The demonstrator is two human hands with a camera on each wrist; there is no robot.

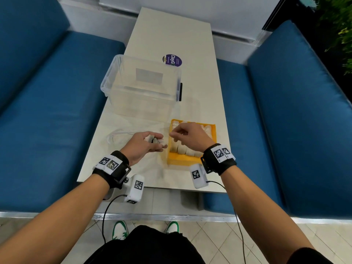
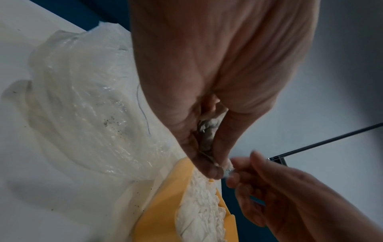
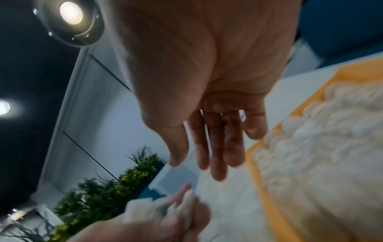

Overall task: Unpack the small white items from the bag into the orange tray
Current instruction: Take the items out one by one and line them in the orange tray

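Left hand (image 1: 146, 144) clamps crumpled white items (image 1: 155, 139); right hand (image 1: 187, 135) hovers, fingers loose.

Both forearms reach forward over the table, each wrist wrapped in a black band carrying a small white camera. The left hand (image 1: 144, 143) lies palm up, its fingers curled around a bunch of small white items (image 1: 155, 140). The right hand (image 1: 187, 134) hovers palm down just beside it, fingers loosely extended and holding nothing.

Head view bright, edges warped — wrist views dim, perhaps motion-blurred.
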